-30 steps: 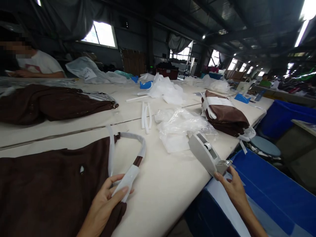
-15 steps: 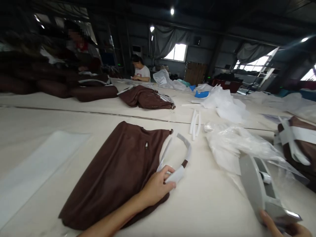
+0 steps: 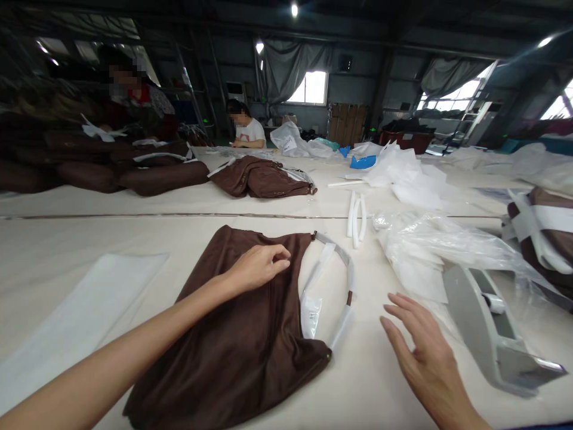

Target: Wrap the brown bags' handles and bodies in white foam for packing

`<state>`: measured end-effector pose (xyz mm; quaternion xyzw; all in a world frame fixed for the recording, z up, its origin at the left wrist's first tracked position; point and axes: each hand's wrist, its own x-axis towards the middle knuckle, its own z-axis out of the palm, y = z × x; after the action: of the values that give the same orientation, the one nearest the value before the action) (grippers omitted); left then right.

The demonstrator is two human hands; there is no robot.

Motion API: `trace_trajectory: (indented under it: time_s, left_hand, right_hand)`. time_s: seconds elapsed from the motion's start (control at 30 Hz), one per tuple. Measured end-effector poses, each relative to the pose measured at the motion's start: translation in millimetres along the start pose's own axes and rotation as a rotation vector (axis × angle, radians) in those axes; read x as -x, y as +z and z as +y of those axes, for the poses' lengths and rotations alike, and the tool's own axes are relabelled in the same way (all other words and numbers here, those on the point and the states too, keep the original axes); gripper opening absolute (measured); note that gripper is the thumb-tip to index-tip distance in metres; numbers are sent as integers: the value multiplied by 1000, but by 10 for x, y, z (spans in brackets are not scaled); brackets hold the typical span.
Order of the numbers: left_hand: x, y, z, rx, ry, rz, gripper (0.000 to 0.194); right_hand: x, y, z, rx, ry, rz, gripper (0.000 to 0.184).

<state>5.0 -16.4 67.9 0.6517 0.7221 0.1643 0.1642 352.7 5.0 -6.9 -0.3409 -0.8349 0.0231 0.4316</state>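
Note:
A dark brown shoulder bag [image 3: 250, 322] lies flat on the pale table, its wrapped strap [image 3: 351, 269] looping to the right. My left hand [image 3: 257, 266] is over the upper part of the bag, fingers loosely bent with a small gap at the thumb. Nothing shows between its fingertips, and it covers the zip area. My right hand [image 3: 418, 340], fingers spread, hovers between the strap and a grey tape dispenser [image 3: 483, 328]. Inside the strap loop is a small clear packet [image 3: 312, 316] with a white label.
White sheeting [image 3: 89, 316] lies at left. Beyond the bag are white foam strips [image 3: 357, 218], clear plastic bags [image 3: 416, 239] and another brown bag [image 3: 264, 176]. A wrapped brown bag [image 3: 546, 227] sits far right. More brown bags [image 3: 161, 176] are piled back left, near two people.
My left hand has let go of the strap and moved up over the bag. My right hand has released the tape dispenser and shifted left. The strap now lies in a wider loop.

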Motion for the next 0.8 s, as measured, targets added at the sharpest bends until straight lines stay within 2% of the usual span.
trace_trajectory:
  time_s: [0.1, 0.2, 0.3, 0.4, 0.5, 0.63, 0.73, 0.8]
  left_hand:
    - [-423, 5, -56, -126, -42, -17, 34]
    - [-808, 116, -58, -181, -53, -11, 37]
    - [-1117, 283, -62, -234, -63, -25, 45]
    - [-1330, 419, -89, -281, -76, -53, 50]
    - [-1459, 465, -124, -315, -80, -77, 43]
    - [-1518, 404, -154, -312, -38, -82, 23]
    - [-1446, 307, -173, -259, 15, -79, 15]
    - [-1336, 222, -180, -196, 40, -98, 16]
  right_hand:
    - [-297, 304, -277, -125, -87, -65, 20]
    - [-558, 615, -329, -179, -96, -79, 20]
    - [-859, 974, -151, -131, 8, -65, 23]
    - [-1143, 1336, 115, 55, 191, -231, 25]
    - [-1307, 1619, 334, 187, 316, -388, 17]
    - [-1315, 1768, 542, 195, 394, -351, 25]
    - [-1217, 1715, 657, 164, 418, -216, 25]
    - [-1128, 1647, 705, 122, 386, -101, 22]
